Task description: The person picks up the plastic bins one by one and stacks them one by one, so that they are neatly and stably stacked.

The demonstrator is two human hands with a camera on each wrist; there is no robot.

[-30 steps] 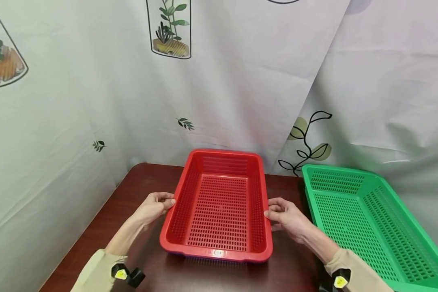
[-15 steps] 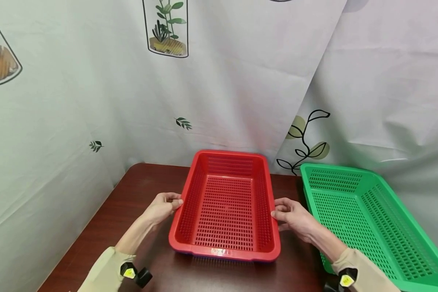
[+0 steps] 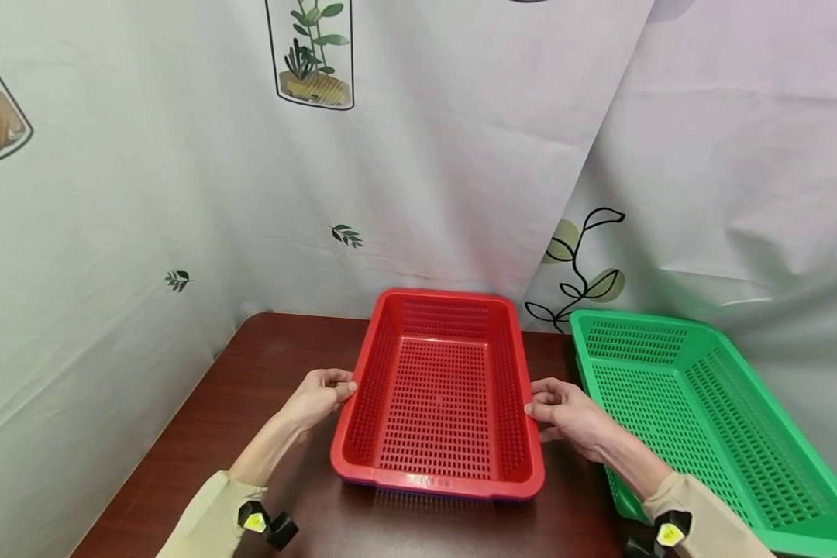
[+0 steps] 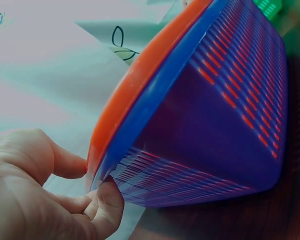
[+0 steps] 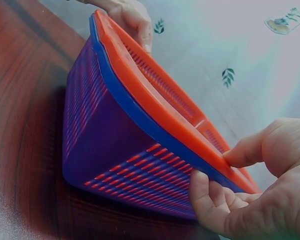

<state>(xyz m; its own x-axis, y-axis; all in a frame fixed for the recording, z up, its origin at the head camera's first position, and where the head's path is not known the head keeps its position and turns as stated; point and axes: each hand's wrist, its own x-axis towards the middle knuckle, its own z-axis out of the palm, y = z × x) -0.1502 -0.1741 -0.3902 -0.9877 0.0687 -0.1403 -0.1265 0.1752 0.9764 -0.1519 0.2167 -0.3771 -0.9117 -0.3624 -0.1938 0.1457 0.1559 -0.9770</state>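
Observation:
A red plastic basket with a slotted floor sits nested inside a blue basket, rim against rim. In the head view only a thin edge of the blue one shows below the red. My left hand pinches the stacked rims on the left side, thumb on the red rim and fingers curled under the blue. On the right side my right hand grips both rims in the same way. The stack's base appears to be on or just above the table; exact contact is hard to tell.
A larger green basket stands on the right, close to my right forearm. Everything rests on a dark red-brown table. Behind it and along the left hangs a white printed curtain.
Both hands have shifted the red and blue basket stack to the right, nearer the green basket. The grip on the rims stays the same, and the head view has turned slightly right.

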